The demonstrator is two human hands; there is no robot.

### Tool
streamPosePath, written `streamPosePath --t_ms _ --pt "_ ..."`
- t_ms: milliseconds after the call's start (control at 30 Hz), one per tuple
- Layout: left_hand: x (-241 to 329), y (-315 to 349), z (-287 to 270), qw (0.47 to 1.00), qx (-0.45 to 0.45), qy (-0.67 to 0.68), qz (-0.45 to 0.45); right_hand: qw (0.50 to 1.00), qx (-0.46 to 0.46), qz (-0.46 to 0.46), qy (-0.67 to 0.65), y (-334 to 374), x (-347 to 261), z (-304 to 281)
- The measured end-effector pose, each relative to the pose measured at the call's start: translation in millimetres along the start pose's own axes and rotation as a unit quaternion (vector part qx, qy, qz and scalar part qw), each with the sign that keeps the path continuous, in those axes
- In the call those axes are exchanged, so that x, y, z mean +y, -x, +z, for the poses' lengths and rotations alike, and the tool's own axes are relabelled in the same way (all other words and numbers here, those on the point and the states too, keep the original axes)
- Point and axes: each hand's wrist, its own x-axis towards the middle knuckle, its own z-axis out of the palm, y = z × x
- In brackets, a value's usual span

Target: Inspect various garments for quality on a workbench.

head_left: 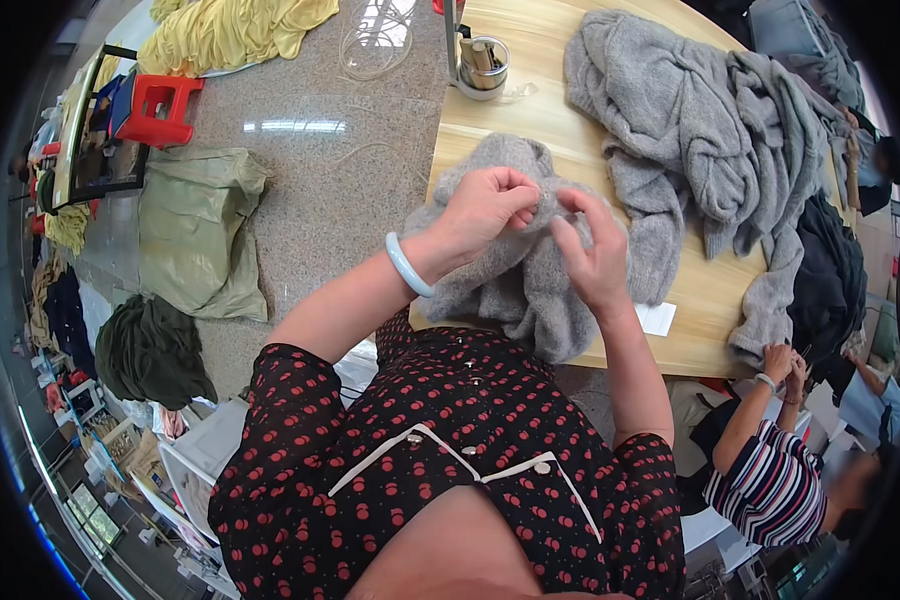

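Pinching a fold of the grey knit garment (510, 270) at the worktop's (530, 40) near edge, left hand (485, 205) and right hand (590, 255) fingers grip narrowly; inspection appears underway, next move likely needs turning the fabric.

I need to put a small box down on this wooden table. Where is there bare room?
Bare wood shows on the light wooden table between the round metal tin and the big heap of grey knitwear, and at the near edge around the small white paper slip. The middle is crowded: both hands, left and right, pinch the grey fuzzy knitted garment.
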Motion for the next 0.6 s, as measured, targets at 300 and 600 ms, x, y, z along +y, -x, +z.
streamPosePath --t_ms 300,600 --pt "-4 -2 12 0.985 0.076 -0.109 0.112 0.981 0.047 -0.082 0.168 -5 0 15" --pt "-5 -7 9 0.987 0.094 -0.069 0.107 0.971 0.066 -0.131 0.191 -13 10 26"
